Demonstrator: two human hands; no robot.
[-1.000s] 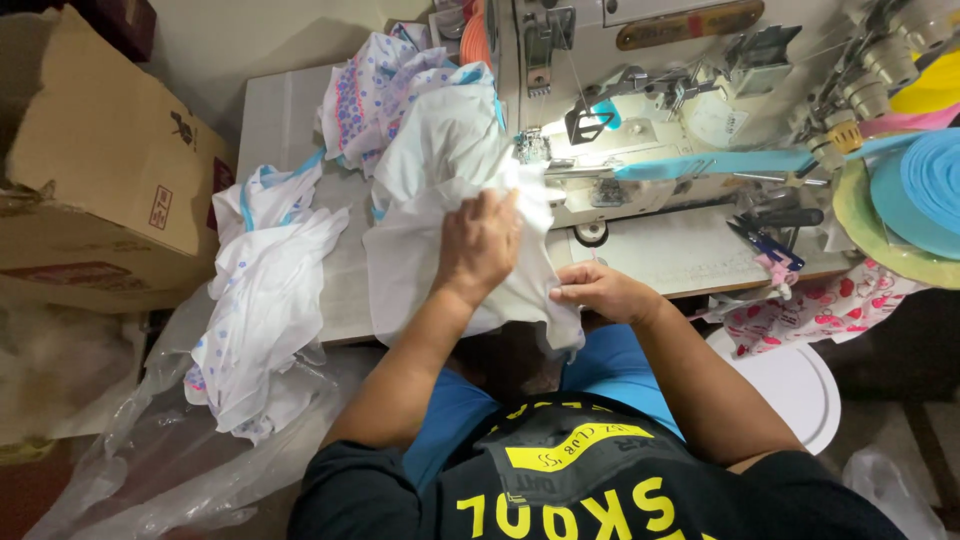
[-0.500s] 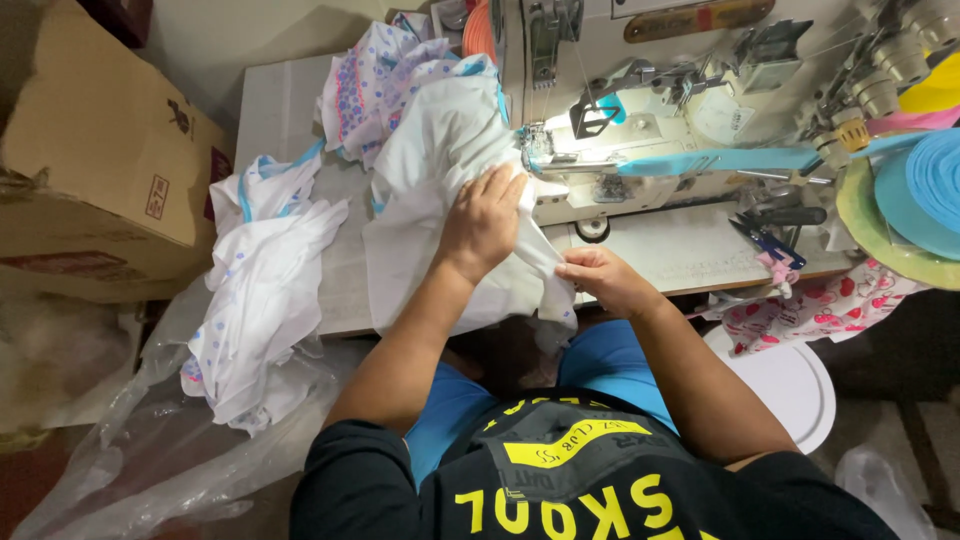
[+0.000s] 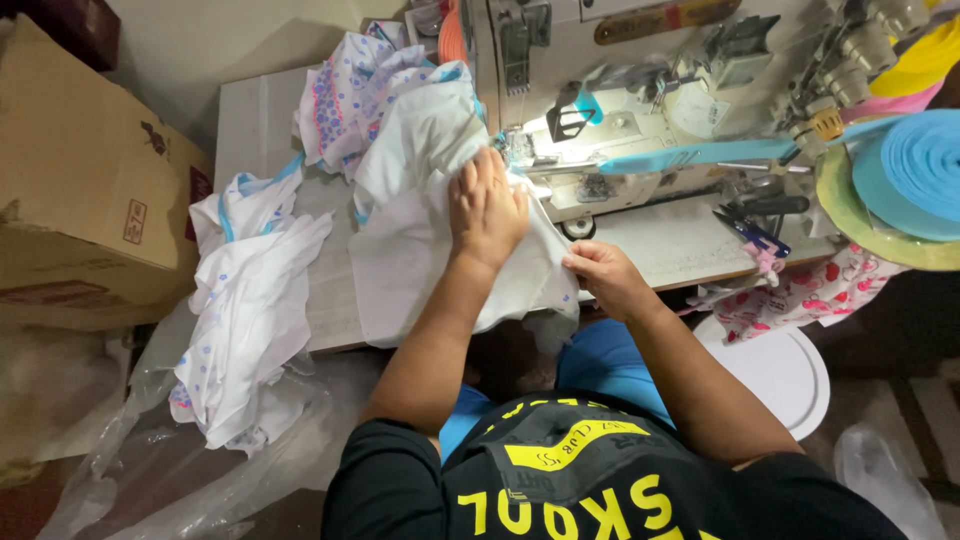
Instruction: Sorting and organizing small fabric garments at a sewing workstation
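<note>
White fabric (image 3: 430,250) sits under both hands at the sewing machine (image 3: 640,110). Left hand (image 3: 487,208) presses flat and open, right hand (image 3: 600,272) pinches the edge; I'd keep it taut and feed evenly.

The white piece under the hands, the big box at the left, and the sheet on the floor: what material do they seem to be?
White piece: soft matte fabric, it folds and drapes. Box: brown cardboard, creased. Floor sheet: probably thin clear plastic, glossy and crinkled.
</note>
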